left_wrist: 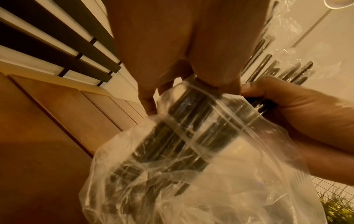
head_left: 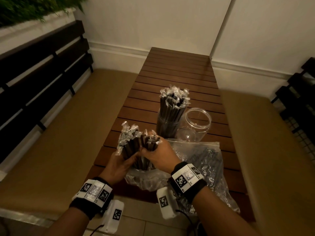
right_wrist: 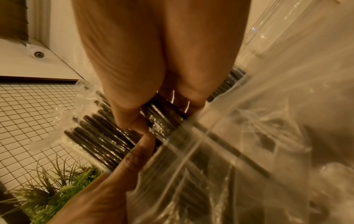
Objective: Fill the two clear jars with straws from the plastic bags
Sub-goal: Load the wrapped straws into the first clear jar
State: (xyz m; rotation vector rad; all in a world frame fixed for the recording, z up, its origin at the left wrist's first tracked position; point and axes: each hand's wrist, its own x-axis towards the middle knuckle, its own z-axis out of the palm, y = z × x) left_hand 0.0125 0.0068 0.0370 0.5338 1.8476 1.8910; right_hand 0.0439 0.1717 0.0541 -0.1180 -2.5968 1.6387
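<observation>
Both hands, the left hand (head_left: 119, 165) and the right hand (head_left: 157, 155), curl their fingers around a bundle of straws (head_left: 136, 147) standing in the near bag (head_left: 148, 182); farther away, one jar (head_left: 167, 127) is full, the other jar (head_left: 196, 125) is on its right.

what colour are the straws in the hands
Black, each in a clear wrapper; the straws show best in the head view.

Lower ends of the straw bundle (head_left: 136, 150) hidden inside the crumpled bag (head_left: 146, 179); second bag's (head_left: 209, 160) contents blurred, bench (head_left: 172, 68) near edge covered
</observation>
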